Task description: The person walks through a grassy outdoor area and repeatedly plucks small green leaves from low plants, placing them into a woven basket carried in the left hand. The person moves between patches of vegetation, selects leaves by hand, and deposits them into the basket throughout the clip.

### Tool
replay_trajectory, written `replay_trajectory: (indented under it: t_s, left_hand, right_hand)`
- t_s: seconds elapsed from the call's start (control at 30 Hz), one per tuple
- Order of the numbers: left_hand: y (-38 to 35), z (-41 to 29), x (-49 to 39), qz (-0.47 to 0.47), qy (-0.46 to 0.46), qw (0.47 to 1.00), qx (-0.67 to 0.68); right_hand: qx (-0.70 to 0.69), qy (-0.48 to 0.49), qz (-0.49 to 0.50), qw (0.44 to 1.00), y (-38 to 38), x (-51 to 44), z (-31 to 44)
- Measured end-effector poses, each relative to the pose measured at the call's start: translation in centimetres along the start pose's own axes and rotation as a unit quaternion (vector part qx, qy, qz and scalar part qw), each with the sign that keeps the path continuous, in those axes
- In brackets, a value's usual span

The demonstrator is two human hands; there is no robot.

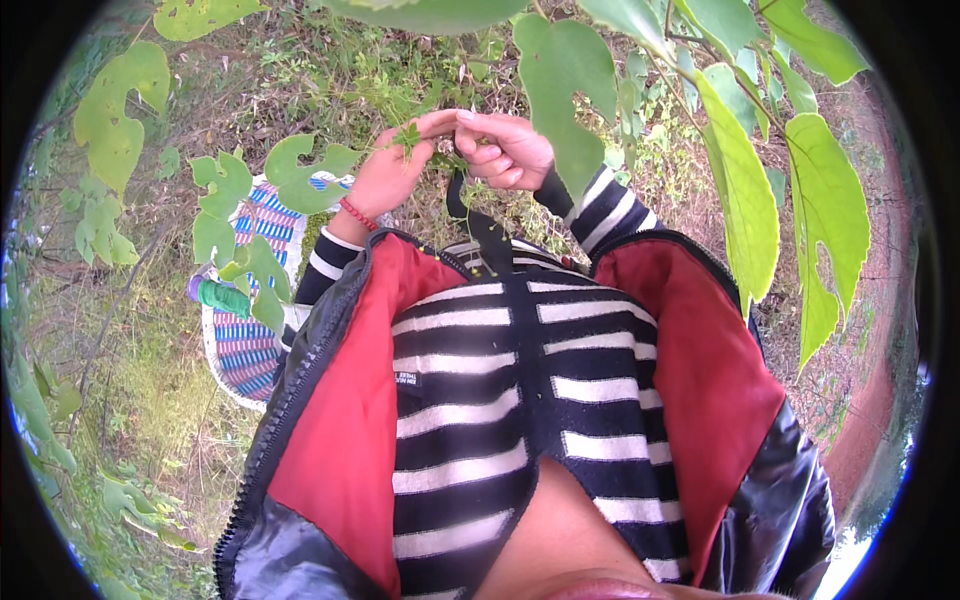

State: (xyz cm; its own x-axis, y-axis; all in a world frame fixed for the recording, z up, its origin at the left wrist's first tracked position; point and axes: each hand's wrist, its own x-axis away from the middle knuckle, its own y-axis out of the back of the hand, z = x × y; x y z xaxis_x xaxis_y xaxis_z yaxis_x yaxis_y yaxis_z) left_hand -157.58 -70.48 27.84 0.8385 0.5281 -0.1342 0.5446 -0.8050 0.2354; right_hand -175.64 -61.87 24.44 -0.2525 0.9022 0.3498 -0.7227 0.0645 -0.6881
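Note:
Both hands are raised at the upper middle, their fingertips meeting or nearly so. My left hand (390, 169), with a red bead bracelet (358, 214) at its wrist, is around a thin green vine (407, 139) with small leaves. My right hand (506, 150) has its fingers curled, thumb and forefinger together at the other hand's fingertips; whether it pinches a stem is too small to tell. Thin stems with tiny buds hang below the hands in front of a dark strap (491, 240).
A woven basket (255, 330) in blue, red and white stands beside the left arm, with a roll of green twine (223, 298) at its edge. Large lobed leaves (566, 90) on branches hang around the hands and at the right. Dry grass and low plants cover the ground.

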Motion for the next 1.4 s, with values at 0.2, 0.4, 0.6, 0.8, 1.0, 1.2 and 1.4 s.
replay_trajectory:
  t_s: [0.2, 0.4, 0.6, 0.8, 1.0, 1.2, 1.4]
  left_hand:
    - [-0.2, -0.2, 0.6, 0.099, 0.03, 0.994, -0.02]
    - [-0.2, 0.3, -0.6, -0.213, -0.075, 0.973, 0.056]
    - [-0.8, -0.4, -0.8, -0.244, -0.121, 0.962, 0.002]
    - [-1.0, -0.7, 1.2, -0.02, -0.132, 0.983, -0.126]
    - [-0.1, 0.6, 0.7, 0.071, 0.04, 0.987, -0.141]
    - [1.2, 0.2, 0.6, -0.04, 0.108, 0.993, -0.011]
    - [2.7, 0.4, 0.2, -0.07, 0.135, 0.987, -0.045]
  right_hand:
    - [0.001, -0.006, -0.027, 1.0, 1.4, 2.3, 1.8]
    - [0.078, 0.014, -0.114, 0.99, 0.7, 5.5, 1.2]
    - [0.207, -0.053, -0.107, 0.971, -3.4, 4.4, 0.2]
    - [0.038, -0.106, 0.021, 0.993, -4.8, 4.4, -0.3]
    - [0.077, -0.065, -0.046, 0.994, -3.5, 5.2, 0.9]
    - [0.116, -0.042, -0.187, 0.975, -1.6, 5.3, 0.5]
    - [0.03, -0.027, -0.074, 0.996, 2.7, 5.3, 1.0]
